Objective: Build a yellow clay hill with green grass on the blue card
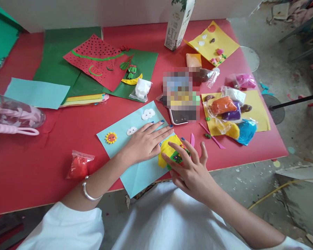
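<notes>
A light blue sheet of paper (135, 177) lies tilted at the table's front edge. On it are a clay sun (111, 138), two white clay clouds (148, 114) with small faces, and a flattened patch of yellow clay (163, 159). Green clay with tiny coloured dots (176, 158) adjoins the yellow at the sheet's right end. My left hand (148, 140) lies flat on the paper, fingers stretched out, its fingertips beside the yellow clay. Over the yellow and green clay hovers my right hand (191, 168), its fingers spread and bent; whether a fingertip touches the clay I cannot tell.
A phone (179, 117) with a blurred screen lies behind the paper. Bags of coloured clay (223, 105) rest on yellow paper at right, near pink tools (216, 139). A red clay bag (79, 165), bottle (18, 111), carton (177, 26) and watermelon picture (99, 59) stand or lie around.
</notes>
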Demonstrator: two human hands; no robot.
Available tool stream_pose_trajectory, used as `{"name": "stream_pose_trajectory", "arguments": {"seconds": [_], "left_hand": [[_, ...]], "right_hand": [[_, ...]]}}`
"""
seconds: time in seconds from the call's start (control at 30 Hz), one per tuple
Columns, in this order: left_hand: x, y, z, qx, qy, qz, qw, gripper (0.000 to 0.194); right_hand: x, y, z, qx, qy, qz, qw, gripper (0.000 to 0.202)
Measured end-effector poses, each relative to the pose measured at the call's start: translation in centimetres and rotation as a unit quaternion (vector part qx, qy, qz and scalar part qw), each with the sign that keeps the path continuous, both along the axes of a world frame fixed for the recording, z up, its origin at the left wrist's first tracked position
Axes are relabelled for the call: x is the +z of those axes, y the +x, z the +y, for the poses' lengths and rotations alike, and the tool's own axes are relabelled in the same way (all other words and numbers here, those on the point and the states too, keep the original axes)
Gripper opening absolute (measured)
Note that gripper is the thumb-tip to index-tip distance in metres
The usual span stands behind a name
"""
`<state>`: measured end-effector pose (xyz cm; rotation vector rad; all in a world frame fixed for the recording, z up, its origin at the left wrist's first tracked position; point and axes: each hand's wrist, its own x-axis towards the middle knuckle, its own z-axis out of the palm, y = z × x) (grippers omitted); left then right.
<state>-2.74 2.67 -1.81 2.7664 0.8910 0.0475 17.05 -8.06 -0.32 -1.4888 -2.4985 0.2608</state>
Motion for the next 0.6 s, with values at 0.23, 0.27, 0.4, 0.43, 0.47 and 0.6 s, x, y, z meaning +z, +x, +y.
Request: {"name": "stream_pose_trajectory", "arguments": {"seconds": [0.23, 0.27, 0.4, 0.43, 0.47, 0.6], "left_hand": [[0.0, 0.0, 0.1, -0.001, -0.001, -0.002, 1.0, 0.06], [0.0, -0.1, 0.1, -0.002, -0.004, -0.002, 1.0, 0.06], [0.1, -0.1, 0.0, -0.004, -0.017, -0.005, 1.0, 0.059], [0.1, -0.1, 0.0, -0.003, -0.018, -0.003, 1.0, 0.059], [0.1, -0.1, 0.0, -0.002, -0.019, -0.001, 1.0, 0.06], [0.2, -0.1, 0.0, -0.003, -0.019, 0.011, 1.0, 0.059]], "right_hand": [[0.4, -0.6, -0.5, 0.005, -0.019, 0.005, 1.0, 0.035], [0.6, -0.5, -0.4, 0.005, -0.025, 0.009, 1.0, 0.034], [0.8, 0.2, 0.6, -0.02, -0.015, 0.023, 0.999, 0.034], [0.7, 0.3, 0.9, -0.04, -0.006, 0.014, 0.999, 0.036], [0.5, 0.5, 1.2, -0.058, 0.0, 0.0, 0.998, 0.038], [-0.4, 0.5, 1.6, -0.078, -0.013, -0.038, 0.996, 0.043]]}}
